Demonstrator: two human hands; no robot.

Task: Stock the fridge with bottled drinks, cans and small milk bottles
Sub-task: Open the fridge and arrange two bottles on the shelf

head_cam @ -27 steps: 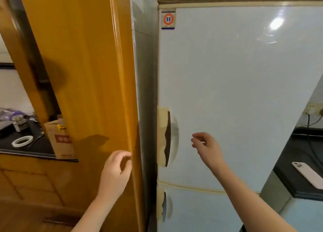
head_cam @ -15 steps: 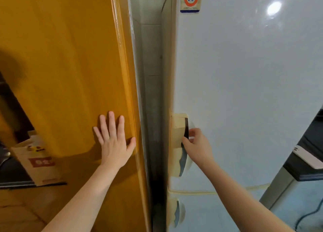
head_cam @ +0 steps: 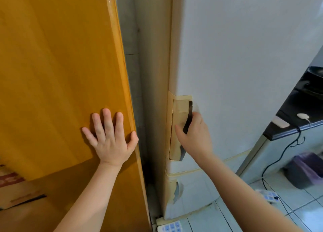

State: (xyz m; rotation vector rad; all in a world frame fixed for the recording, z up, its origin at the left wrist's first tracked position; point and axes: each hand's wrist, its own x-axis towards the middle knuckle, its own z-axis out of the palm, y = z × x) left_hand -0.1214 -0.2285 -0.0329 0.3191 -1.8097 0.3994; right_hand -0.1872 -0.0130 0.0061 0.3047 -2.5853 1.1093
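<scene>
Filling the right half of the view, a tall white fridge (head_cam: 244, 74) stands with its top cut off by the frame and its inside hidden behind its door. Whether that door has parted from the cabinet cannot be made out. On the door's left edge sits a cream recessed handle (head_cam: 180, 109) with a dark grip strip. The right hand (head_cam: 195, 135) is on this handle: its fingers curl into the recess, their tips hidden behind the strip, and the thumb lies across the cream front. A second, lower handle (head_cam: 174, 189) shows below, on another door.

Across a narrow grey gap to the left stands an orange wooden door (head_cam: 61, 65). The left hand (head_cam: 110, 141) presses flat on it near its right edge, fingers straight and spread, holding nothing.

At the far right, a dark counter (head_cam: 279, 135) carries small pale items too blurred to identify. A black cable (head_cam: 272, 163) hangs from it toward the tiled floor, near a dark bin (head_cam: 304, 170) with a purple liner.
</scene>
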